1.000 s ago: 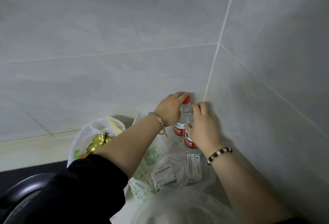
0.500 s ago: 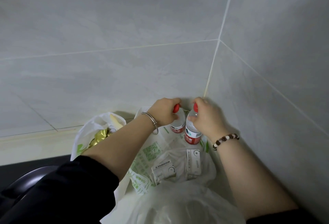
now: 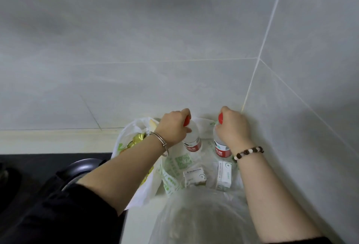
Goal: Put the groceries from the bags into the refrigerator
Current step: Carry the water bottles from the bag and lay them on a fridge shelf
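The two bottles, which were touching a moment ago, have been pulled apart. The left water bottle is gripped near its red cap by the left hand, and the right water bottle by the right hand. Both are held over the open white bag in the far right corner, probably to be lifted out for the fridge.

The left hand is gripping the left bottle near its red cap; the right hand is gripping the right bottle, both over a white bag.
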`<act>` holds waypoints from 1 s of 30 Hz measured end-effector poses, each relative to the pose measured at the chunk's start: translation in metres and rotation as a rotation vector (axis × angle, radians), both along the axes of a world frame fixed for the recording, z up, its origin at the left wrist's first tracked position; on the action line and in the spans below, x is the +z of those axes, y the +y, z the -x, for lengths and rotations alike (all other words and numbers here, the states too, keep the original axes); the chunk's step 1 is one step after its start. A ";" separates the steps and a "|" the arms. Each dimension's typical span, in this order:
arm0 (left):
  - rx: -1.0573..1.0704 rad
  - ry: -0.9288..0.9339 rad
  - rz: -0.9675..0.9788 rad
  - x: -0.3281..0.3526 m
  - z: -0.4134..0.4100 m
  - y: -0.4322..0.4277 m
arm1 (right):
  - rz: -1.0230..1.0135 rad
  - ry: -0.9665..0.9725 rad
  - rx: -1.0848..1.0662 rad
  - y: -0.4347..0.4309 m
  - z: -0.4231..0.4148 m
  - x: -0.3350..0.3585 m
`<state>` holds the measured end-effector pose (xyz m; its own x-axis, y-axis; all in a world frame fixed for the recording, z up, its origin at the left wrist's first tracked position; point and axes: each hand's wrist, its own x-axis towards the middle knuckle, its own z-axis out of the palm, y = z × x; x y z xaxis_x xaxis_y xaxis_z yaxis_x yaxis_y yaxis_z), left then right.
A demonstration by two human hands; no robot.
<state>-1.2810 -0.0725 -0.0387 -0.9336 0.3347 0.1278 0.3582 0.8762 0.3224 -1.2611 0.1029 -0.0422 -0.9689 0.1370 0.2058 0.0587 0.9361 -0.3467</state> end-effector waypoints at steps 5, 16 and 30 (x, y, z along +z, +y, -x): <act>0.115 0.076 -0.048 0.034 -0.039 -0.042 | -0.015 0.093 0.088 -0.040 -0.022 0.036; 0.403 0.347 0.022 0.102 -0.194 -0.152 | 0.069 0.422 0.558 -0.174 -0.135 0.101; 1.104 0.394 0.178 0.122 -0.542 -0.304 | 0.274 0.354 1.344 -0.385 -0.396 0.113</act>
